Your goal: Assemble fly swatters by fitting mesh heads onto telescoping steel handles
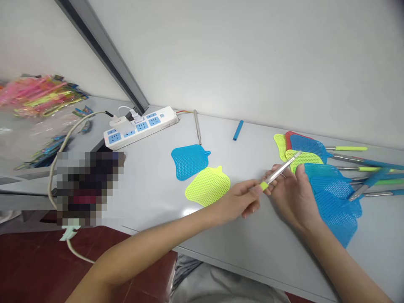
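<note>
My left hand (244, 198) is closed around the yellow-green grip end of a fly swatter handle (280, 170). The handle's silver metal rod slants up to the right. My right hand (295, 198) is palm up with thumb and fingers apart, and the rod passes over its fingers; whether they touch it I cannot tell. Left of my hands lie a loose blue swatter head (190, 162) and a yellow-green swatter head (208, 186). Behind them are a bare metal rod (197, 127) and a blue grip sleeve (238, 130).
To the right, several fly swatters (334, 193) with blue, yellow-green and red heads lie in an overlapping pile. A white power strip (142, 126) with plugs and a cable sits at the back left. Bagged colourful goods (41, 97) lie beyond the grey frame post (104, 50).
</note>
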`<state>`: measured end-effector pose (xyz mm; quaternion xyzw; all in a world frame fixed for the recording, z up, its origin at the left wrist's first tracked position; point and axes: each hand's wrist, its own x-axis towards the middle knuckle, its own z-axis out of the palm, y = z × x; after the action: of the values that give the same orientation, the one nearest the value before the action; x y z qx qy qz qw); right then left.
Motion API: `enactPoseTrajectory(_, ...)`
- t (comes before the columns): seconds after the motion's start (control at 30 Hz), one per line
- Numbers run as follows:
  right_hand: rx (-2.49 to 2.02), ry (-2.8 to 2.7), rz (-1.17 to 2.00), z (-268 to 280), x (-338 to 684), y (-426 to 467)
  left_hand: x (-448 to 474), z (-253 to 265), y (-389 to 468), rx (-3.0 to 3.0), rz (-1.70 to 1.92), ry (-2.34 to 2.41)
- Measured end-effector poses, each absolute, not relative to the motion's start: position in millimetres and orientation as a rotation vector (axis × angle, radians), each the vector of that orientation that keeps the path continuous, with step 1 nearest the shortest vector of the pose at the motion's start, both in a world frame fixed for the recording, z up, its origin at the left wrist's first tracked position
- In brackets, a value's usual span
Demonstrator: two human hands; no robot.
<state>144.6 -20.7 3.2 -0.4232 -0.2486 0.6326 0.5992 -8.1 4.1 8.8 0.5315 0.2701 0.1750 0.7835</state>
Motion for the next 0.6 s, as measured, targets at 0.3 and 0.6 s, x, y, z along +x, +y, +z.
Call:
enactPoseTrajectory(0.3,-1.003,-0.859,1.652,-3.8,127.1,-30.0,-16.1,14.6,16.1,1.444,0.48,0.77)
enactPoseTrajectory(0.6,-1.115,-0.544,1.675,-7.0,133.6,-25.4,-33.8,18.7,38.0,2.248,0.47,1.117)
